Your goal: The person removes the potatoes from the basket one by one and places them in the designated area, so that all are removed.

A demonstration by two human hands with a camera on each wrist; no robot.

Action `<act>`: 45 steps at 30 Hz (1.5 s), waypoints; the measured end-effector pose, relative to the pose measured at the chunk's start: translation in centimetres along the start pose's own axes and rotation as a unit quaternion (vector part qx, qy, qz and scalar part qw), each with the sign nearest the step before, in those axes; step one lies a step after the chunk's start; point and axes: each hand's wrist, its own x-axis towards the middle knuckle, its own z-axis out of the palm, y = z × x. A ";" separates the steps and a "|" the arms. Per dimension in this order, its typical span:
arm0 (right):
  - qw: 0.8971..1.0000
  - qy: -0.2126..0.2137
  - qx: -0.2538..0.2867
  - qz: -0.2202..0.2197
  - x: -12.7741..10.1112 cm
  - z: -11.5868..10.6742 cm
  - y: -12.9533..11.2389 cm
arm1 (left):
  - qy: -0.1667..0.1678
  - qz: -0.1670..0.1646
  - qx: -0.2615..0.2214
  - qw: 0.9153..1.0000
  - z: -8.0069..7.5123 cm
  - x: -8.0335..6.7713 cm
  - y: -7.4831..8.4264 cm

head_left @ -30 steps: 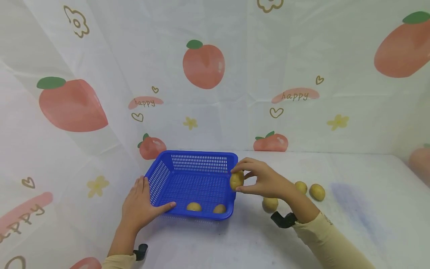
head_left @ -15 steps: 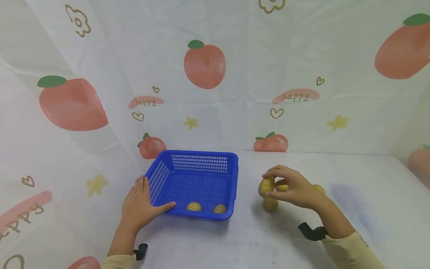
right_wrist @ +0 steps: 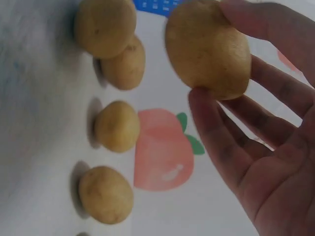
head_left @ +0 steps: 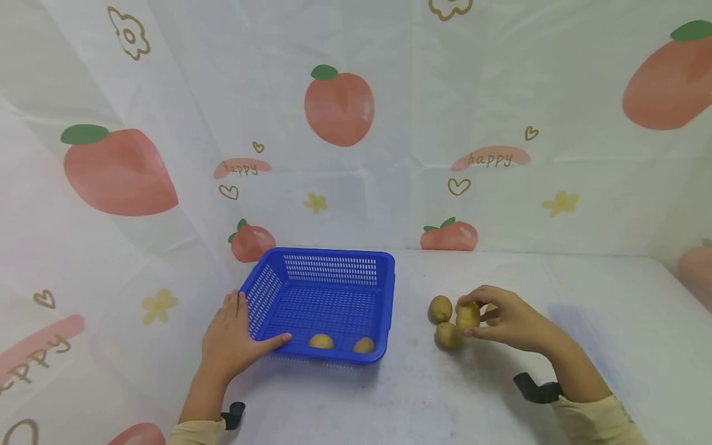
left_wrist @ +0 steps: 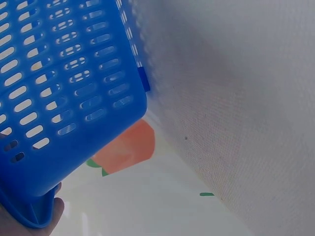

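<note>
Head view: the left hand (head_left: pixel 230 343) lies flat against the near left corner of the blue basket (head_left: pixel 328 259), fingers straight, thumb hooked just over the rim, steadying it more than grabbing it. Two potatoes (head_left: pixel 321 341) sit inside along the near wall. Over on the right, the right hand (head_left: pixel 508 321) pinches a potato (head_left: pixel 468 316) between thumb and fingertips, right in a little cluster of loose ones on the white table (head_left: pixel 584 346), well apart from the basket. I can make out about three others around it, one half hidden behind the hand.

Left wrist view: pretty much just the basket's slotted wall (left_wrist: pixel 59 88) up close, with a bit of a finger at the bottom corner under the rim.

Right wrist view: the held potato (right_wrist: pixel 206 46) sits up off the table in the fingers (right_wrist: pixel 221 142), and four more potatoes (right_wrist: pixel 116 126) lie on the table below it.

So I'd guess it's somewhere short of halfway: two in, one in hand, four left outside.
</note>
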 end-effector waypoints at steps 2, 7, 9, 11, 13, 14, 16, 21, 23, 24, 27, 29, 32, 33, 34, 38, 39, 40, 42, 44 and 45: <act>1.000 -0.015 0.008 0.021 -0.2 -0.2 0.2 | -0.001 0.000 -0.001 1.000 0.0 0.0 0.0; 0.997 -0.048 0.004 0.065 -0.5 -0.6 0.7 | 0.005 0.000 -0.002 1.000 0.0 -0.1 0.1; 0.994 -0.057 -0.023 0.085 -0.5 -0.7 0.9 | 0.006 0.000 -0.001 1.000 0.0 -0.1 0.1; 0.992 -0.069 -0.035 0.097 -0.6 -0.5 1.2 | 0.006 0.000 -0.003 1.000 0.0 -0.2 0.1; 0.991 -0.082 -0.034 0.101 -0.6 -0.3 1.5 | 0.005 0.000 -0.004 1.000 0.1 -0.2 0.0; 0.990 -0.089 -0.030 0.101 -0.6 -0.2 1.7 | 0.004 0.001 -0.005 1.000 0.1 -0.3 0.0; 0.990 -0.102 -0.003 0.094 -0.6 0.1 2.1 | 0.004 0.001 -0.007 1.000 0.1 -0.3 0.0; 0.989 -0.118 0.003 0.086 -0.3 0.5 2.7 | 0.003 0.000 -0.006 1.000 -0.1 -0.2 0.1; 0.989 -0.121 -0.001 0.087 -0.2 0.5 2.9 | 0.002 0.000 -0.005 1.000 -0.2 -0.2 0.2; 0.989 -0.122 0.000 0.088 -0.2 0.5 2.9 | 0.002 0.000 -0.005 1.000 -0.3 -0.2 0.3; 0.988 -0.118 0.002 0.095 -0.3 0.4 2.9 | -0.001 0.000 -0.002 1.000 -0.5 -0.2 0.4; 0.988 -0.114 0.007 0.100 -0.4 0.4 2.8 | -0.002 0.000 -0.001 1.000 -0.5 -0.1 0.3; 0.989 -0.107 0.012 0.106 -0.5 0.3 2.7 | -0.004 0.000 0.001 1.000 -0.4 0.0 0.3; 0.989 -0.105 0.014 0.107 -0.5 0.3 2.6 | -0.005 0.000 0.000 1.000 -0.4 0.1 0.3; 0.989 -0.104 0.015 0.108 -0.6 0.2 2.6 | -0.006 0.000 0.000 1.000 -0.4 0.1 0.2; 0.989 -0.102 0.013 0.107 -0.6 0.2 2.5 | -0.007 0.001 -0.001 1.000 -0.4 0.2 0.2; 0.989 -0.101 0.010 0.106 -0.6 0.2 2.5 | -0.007 0.001 0.000 1.000 -0.4 0.2 0.2; 0.990 -0.099 0.009 0.105 -0.6 0.2 2.5 | -0.007 0.001 0.000 1.000 -0.3 0.1 0.2; 0.990 -0.093 0.002 0.104 -0.6 0.1 2.5 | -0.006 0.002 0.000 1.000 -0.3 0.1 0.2; 0.991 -0.088 -0.003 0.104 -0.7 0.0 2.5 | -0.006 0.002 0.000 1.000 -0.3 0.1 0.2; 0.991 -0.085 -0.008 0.105 -0.7 0.0 2.5 | -0.004 0.002 -0.001 1.000 -0.3 0.1 0.2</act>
